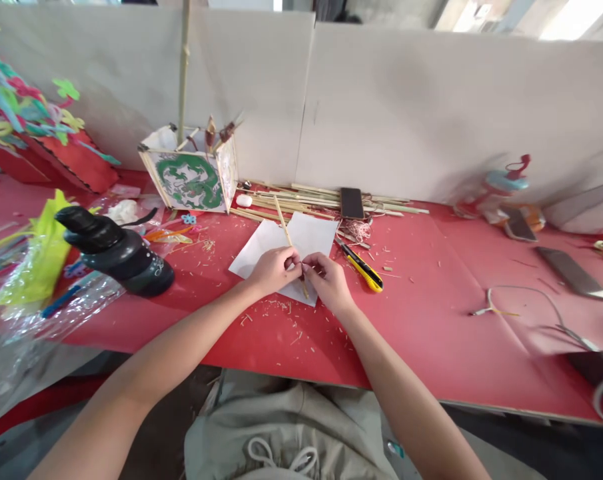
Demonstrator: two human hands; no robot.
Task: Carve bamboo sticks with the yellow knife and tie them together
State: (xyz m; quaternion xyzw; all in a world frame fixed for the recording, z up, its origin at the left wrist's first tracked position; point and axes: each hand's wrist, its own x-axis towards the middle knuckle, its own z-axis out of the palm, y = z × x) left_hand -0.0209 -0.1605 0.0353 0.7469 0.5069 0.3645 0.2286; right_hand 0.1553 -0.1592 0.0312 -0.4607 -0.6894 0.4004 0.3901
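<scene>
My left hand (275, 268) is closed around a thin bamboo stick (282, 219). The stick slants up and away from the fingers, and its lower end shows below them. Close beside it, my right hand (327, 279) pinches at the stick's lower part, where something small and reddish-brown shows; what those fingertips hold is too small to make out. Under both hands lies a creased white sheet of paper (317, 233). A yellow and black utility knife (363, 267) rests just right of my right hand.
Bamboo strips (276, 200) lie along the back beside a phone (352, 203). A dragon-painted box (188, 179) and a black bottle (118, 252) stand left. Shavings dot the red table (421, 320). A cable (526, 291) and a second phone (518, 223) lie right.
</scene>
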